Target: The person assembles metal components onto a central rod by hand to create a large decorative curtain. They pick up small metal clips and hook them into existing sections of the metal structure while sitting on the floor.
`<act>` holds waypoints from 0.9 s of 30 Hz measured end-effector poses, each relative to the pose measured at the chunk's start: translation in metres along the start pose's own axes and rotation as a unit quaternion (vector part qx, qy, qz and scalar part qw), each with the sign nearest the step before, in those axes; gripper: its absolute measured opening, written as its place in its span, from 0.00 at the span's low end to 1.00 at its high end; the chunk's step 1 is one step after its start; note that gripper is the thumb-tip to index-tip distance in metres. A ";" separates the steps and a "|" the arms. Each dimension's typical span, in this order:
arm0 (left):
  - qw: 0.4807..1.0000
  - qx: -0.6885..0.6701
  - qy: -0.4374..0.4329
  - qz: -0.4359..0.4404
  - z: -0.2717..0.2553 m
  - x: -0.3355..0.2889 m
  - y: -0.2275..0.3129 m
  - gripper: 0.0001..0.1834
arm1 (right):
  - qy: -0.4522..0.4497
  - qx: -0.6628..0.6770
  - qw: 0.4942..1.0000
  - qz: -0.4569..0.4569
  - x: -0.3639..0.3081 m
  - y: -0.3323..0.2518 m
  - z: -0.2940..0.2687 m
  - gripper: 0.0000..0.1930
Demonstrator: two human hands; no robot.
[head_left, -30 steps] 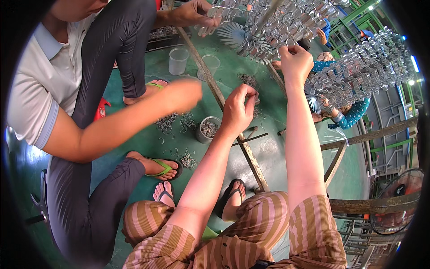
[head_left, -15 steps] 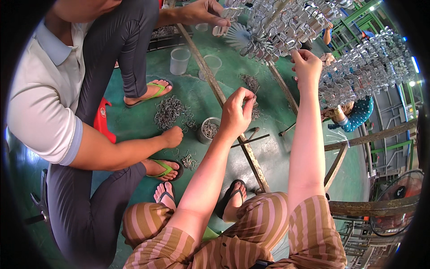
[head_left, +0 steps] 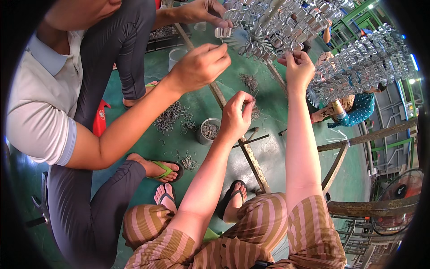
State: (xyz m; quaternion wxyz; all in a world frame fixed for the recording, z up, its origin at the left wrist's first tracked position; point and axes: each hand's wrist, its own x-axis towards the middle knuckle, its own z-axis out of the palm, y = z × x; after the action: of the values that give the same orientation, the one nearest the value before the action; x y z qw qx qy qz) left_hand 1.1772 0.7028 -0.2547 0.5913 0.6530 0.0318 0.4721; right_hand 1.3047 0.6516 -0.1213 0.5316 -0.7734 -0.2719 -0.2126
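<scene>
My left hand (head_left: 238, 115) is closed in a pinch in front of me, with a thin metal hook (head_left: 255, 95) poking out past the fingertips. Up and to the right, my right hand (head_left: 299, 71) pinches at the lower edge of a hanging rack (head_left: 268, 33) crowded with shiny bent metal pieces. What lies between those fingertips is too small to make out. On the left, a co-worker's raised hand (head_left: 201, 67) is close to the same rack. Their other hand (head_left: 215, 13) is at its upper left side, near a shiny metal piece (head_left: 222, 32).
A tub of metal hooks (head_left: 209, 131) stands on the green floor beside a loose pile of hooks (head_left: 169, 117). Rusty metal bars (head_left: 218, 95) cross below the rack. A second loaded rack (head_left: 365, 67) hangs at right, with a person (head_left: 358, 110) behind it. A fan (head_left: 398, 197) stands lower right.
The co-worker's lower hand has risen from beside the floor pile toward the rack. My right hand has shifted slightly left along the rack's edge; my left hand has barely moved.
</scene>
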 end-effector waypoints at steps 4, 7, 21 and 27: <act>1.000 -0.004 -0.009 -0.006 0.001 -0.001 0.003 0.03 | 0.017 0.047 0.999 -0.017 0.003 0.010 0.008 0.06; 1.000 -0.002 -0.005 -0.005 0.002 -0.002 0.001 0.03 | 0.016 0.108 0.994 0.007 0.004 0.009 0.014 0.06; 0.999 -0.027 0.001 -0.021 0.002 -0.004 0.000 0.04 | 0.056 0.108 0.992 0.022 0.010 0.003 0.028 0.06; 1.000 -0.024 0.001 -0.014 0.001 -0.004 -0.003 0.04 | 0.038 -0.032 0.999 0.006 0.014 0.001 0.021 0.08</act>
State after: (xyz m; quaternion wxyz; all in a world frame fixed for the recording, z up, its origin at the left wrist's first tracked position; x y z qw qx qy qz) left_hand 1.1771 0.7004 -0.2598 0.6135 0.6375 0.0306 0.4651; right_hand 1.3166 0.6743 -0.1204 0.5181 -0.7830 -0.2394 -0.2472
